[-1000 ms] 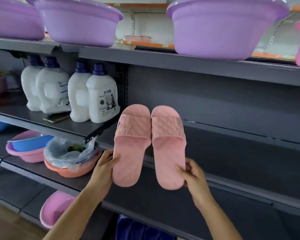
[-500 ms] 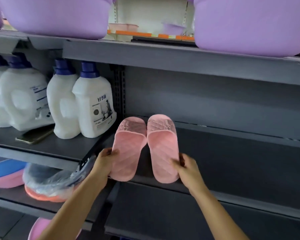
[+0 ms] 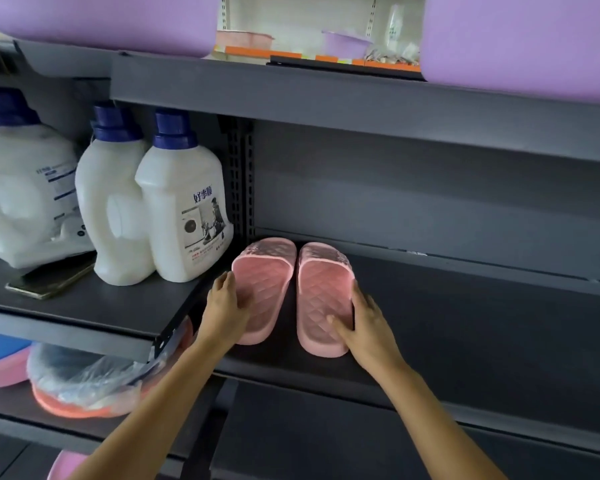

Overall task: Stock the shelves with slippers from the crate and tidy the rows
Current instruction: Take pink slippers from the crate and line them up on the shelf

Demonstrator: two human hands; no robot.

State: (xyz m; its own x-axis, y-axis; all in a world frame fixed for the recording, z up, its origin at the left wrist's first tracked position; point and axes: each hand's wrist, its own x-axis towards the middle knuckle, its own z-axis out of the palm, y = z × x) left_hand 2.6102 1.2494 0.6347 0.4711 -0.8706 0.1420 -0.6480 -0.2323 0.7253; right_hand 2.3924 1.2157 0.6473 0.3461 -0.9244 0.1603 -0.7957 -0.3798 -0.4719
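Two pink quilted slippers lie side by side, toes pointing to the back, at the left end of a dark grey shelf (image 3: 465,323). My left hand (image 3: 224,308) holds the outer edge of the left slipper (image 3: 267,271), thumb on its footbed. My right hand (image 3: 364,323) grips the outer edge of the right slipper (image 3: 321,289), thumb on the footbed near the heel. Both soles seem to rest on the shelf. The crate is out of view.
White detergent bottles (image 3: 184,209) with blue caps stand on the neighbouring shelf to the left, beside a flat phone-like object (image 3: 49,280). Purple basins (image 3: 520,39) sit on the shelf above. Below left are stacked basins, one holding a plastic bag (image 3: 90,379).
Both hands carried the pair of slippers forward and down from upright in the air to lying flat on the shelf. The camera has moved closer to the shelf.
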